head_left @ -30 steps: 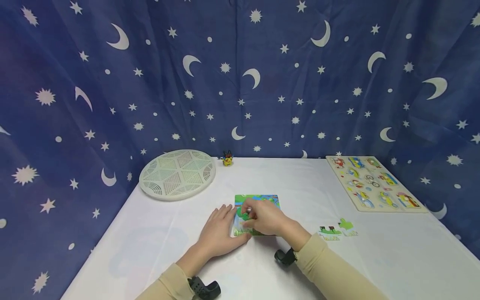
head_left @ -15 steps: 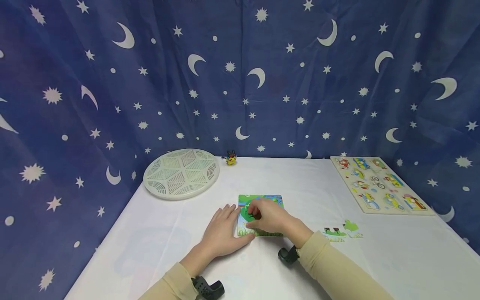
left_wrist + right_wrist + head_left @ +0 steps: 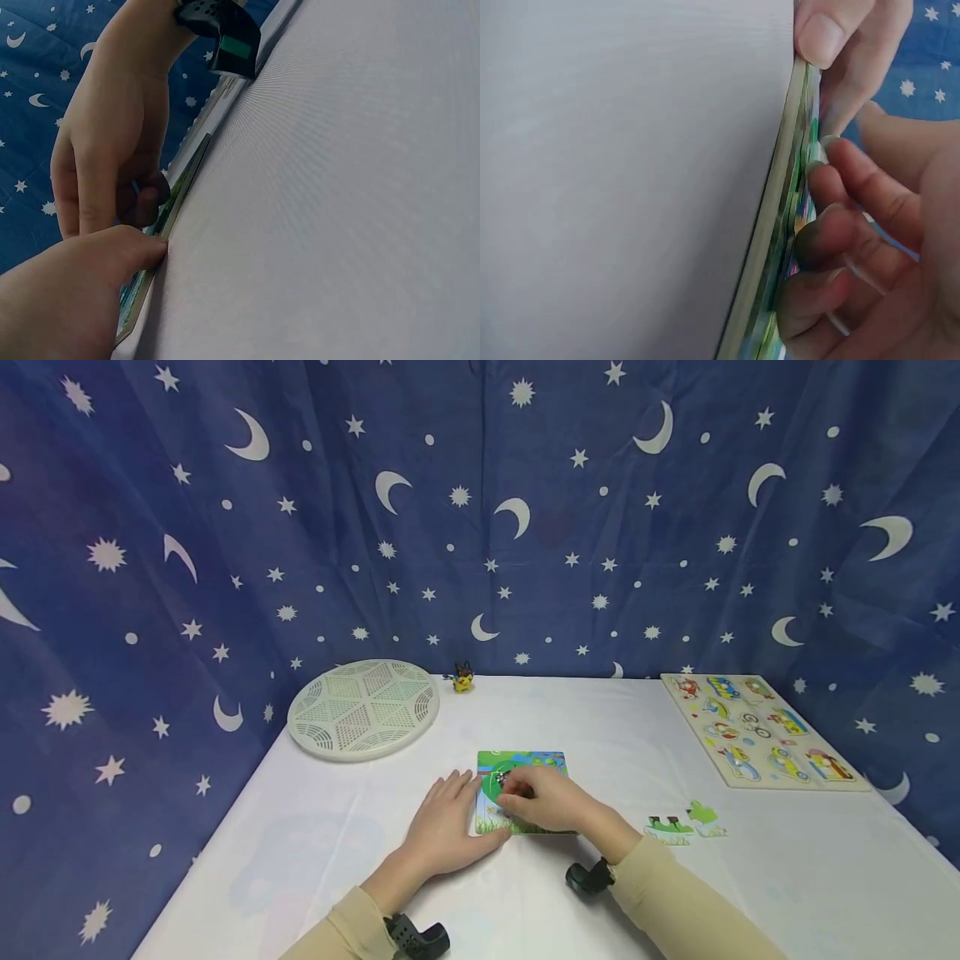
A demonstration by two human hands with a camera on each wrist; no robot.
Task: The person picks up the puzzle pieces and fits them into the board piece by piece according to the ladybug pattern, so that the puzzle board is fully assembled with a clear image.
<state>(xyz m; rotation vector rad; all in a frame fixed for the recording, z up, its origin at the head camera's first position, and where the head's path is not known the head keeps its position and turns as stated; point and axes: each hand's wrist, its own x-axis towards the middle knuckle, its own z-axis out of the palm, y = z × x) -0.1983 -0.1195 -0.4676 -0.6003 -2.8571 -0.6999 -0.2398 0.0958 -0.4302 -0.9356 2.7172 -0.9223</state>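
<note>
A small jigsaw puzzle board (image 3: 525, 758) with a green and blue picture lies mid-table in the head view. My left hand (image 3: 441, 828) rests flat with straight fingers along its left edge, its thumb (image 3: 142, 251) pressing the near edge. Over the puzzle's right part is my right hand (image 3: 551, 799), fingertips bent loosely down at the board's surface. In the right wrist view these fingers (image 3: 832, 232) are near or touching the pieces, with the thumb apart and nothing plainly gripped. Two loose puzzle pieces, one with dark feet (image 3: 670, 831) and one green (image 3: 705, 818), lie to the right.
An oval pale-green perforated tray (image 3: 363, 710) lies at the back left, beside a small yellow toy figure (image 3: 462, 679). At the back right lies a wooden peg puzzle (image 3: 757, 727). A blue curtain (image 3: 480, 527) with moons and stars hangs behind the white table (image 3: 337, 827).
My right hand was pinching a green puzzle piece over the board's left middle; it has let go and shifted slightly right, and a dark-and-white spot of picture now shows. My left hand stays put.
</note>
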